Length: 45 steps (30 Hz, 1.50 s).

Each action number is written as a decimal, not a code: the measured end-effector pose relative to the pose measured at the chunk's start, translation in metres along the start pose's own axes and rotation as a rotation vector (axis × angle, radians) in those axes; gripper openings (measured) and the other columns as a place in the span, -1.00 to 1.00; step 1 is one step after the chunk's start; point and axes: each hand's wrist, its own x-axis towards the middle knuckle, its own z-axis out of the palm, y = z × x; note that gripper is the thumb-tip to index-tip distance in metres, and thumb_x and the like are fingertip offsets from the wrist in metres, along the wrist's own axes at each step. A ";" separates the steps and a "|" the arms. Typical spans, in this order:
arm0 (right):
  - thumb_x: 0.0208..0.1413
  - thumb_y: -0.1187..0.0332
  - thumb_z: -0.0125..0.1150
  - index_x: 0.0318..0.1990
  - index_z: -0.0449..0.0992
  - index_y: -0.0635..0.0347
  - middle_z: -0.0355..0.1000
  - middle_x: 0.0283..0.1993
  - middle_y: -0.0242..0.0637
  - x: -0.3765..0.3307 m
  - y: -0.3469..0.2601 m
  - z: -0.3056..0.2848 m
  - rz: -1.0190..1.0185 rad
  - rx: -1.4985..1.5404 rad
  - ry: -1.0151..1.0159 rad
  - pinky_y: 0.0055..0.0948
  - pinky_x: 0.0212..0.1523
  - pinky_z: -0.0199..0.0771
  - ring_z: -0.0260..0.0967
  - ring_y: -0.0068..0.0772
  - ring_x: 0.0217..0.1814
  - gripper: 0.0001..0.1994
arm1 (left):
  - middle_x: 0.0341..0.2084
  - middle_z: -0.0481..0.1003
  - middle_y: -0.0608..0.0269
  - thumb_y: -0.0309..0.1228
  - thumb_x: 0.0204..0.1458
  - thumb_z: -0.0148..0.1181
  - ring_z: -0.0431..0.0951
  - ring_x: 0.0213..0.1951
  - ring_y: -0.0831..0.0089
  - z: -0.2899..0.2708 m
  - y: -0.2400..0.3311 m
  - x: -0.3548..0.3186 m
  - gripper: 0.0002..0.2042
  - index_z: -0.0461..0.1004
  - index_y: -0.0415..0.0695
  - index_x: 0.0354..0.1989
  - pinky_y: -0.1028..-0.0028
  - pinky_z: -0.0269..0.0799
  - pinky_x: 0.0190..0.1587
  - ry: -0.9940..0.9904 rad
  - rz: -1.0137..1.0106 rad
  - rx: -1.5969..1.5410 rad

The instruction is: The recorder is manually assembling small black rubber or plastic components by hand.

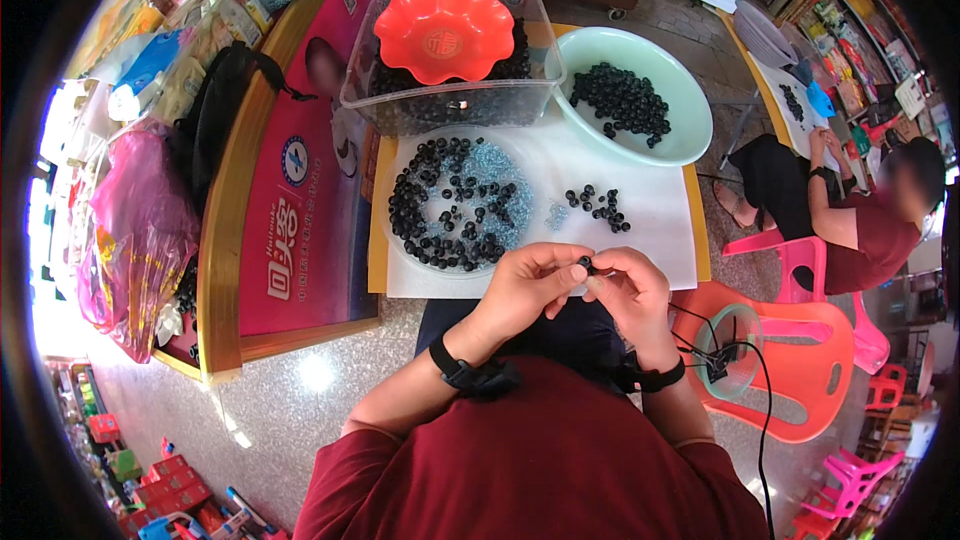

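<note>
My left hand (523, 288) and my right hand (633, 302) meet over the table's near edge. Between their pinched fingertips is a small round black bead (586, 264); both hands are closed on it. Anything smaller in the fingers is too small to make out. Just beyond my left hand lies a clear round tray (436, 210) with black beads around its left and middle and tiny light-blue pieces (500, 180) on its right. A loose group of black beads (606, 208) rests on the white table surface (655, 250), beside a small patch of the blue pieces (558, 215).
Behind the tray stands a clear plastic bin (450, 112) of black beads, topped by a red scalloped dish (445, 32). A pale green basin (690, 130) holds more beads. An orange chair (815, 380) is at right. Another person (870, 225) sits at a far-right table.
</note>
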 end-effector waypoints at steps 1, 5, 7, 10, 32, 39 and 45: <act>0.12 0.66 0.23 -0.10 0.50 0.36 0.43 -0.13 -0.24 0.000 0.001 -0.001 0.000 0.000 0.001 -0.56 -0.32 0.63 0.49 -0.50 -0.20 -0.81 | -0.44 0.54 0.38 -0.43 0.21 0.20 0.36 -0.58 0.71 0.000 0.001 0.000 -0.76 0.54 -0.27 -0.02 0.68 0.26 -0.58 -0.017 -0.006 -0.007; 0.11 0.67 0.23 -0.09 0.50 0.36 0.42 -0.12 -0.25 -0.001 0.002 -0.004 -0.010 0.067 -0.014 -0.55 -0.30 0.63 0.48 -0.50 -0.17 -0.79 | -0.45 0.54 0.38 -0.40 0.21 0.20 0.36 -0.58 0.70 -0.001 -0.001 0.001 -0.75 0.54 -0.28 -0.02 0.67 0.27 -0.55 -0.054 -0.005 -0.040; 0.11 0.67 0.22 -0.09 0.50 0.36 0.42 -0.12 -0.24 -0.001 0.002 -0.005 -0.008 0.058 -0.010 -0.55 -0.31 0.63 0.49 -0.49 -0.19 -0.79 | -0.45 0.54 0.37 -0.40 0.21 0.21 0.36 -0.58 0.69 -0.003 -0.003 0.001 -0.75 0.54 -0.27 -0.02 0.66 0.27 -0.55 -0.052 -0.009 -0.055; 0.11 0.67 0.22 -0.09 0.50 0.37 0.43 -0.14 -0.21 -0.003 0.001 -0.005 -0.019 0.029 0.003 -0.54 -0.31 0.64 0.50 -0.48 -0.23 -0.80 | -0.45 0.54 0.38 -0.39 0.21 0.21 0.35 -0.57 0.69 0.000 -0.001 0.002 -0.74 0.54 -0.27 -0.01 0.66 0.27 -0.54 -0.037 -0.019 -0.066; 0.06 0.72 0.25 -0.09 0.54 0.37 0.48 -0.19 -0.12 -0.006 -0.006 -0.007 -0.173 -0.070 0.017 -0.59 -0.41 0.60 0.53 -0.46 -0.36 -0.76 | -0.26 0.54 0.26 -0.60 0.03 0.32 0.52 -0.34 0.59 -0.005 0.013 0.000 -0.71 0.58 -0.15 -0.03 0.59 0.46 -0.31 -0.059 0.454 0.641; 0.07 0.72 0.24 -0.12 0.54 0.37 0.48 -0.19 -0.12 -0.006 -0.008 -0.006 -0.160 -0.135 -0.004 -0.58 -0.43 0.57 0.53 -0.45 -0.37 -0.79 | -0.27 0.54 0.23 -0.62 0.00 0.33 0.53 -0.31 0.52 -0.004 0.015 0.000 -0.70 0.59 -0.17 -0.05 0.55 0.46 -0.28 -0.076 0.543 0.708; 0.12 0.70 0.19 -0.10 0.52 0.36 0.46 -0.20 -0.12 -0.010 -0.005 0.004 -0.163 0.031 0.065 -0.56 -0.42 0.57 0.51 -0.43 -0.38 -0.80 | -0.23 0.52 0.24 -0.63 0.05 0.29 0.50 -0.39 0.60 0.000 0.009 -0.002 -0.73 0.58 -0.20 -0.04 0.61 0.43 -0.38 -0.080 0.470 0.608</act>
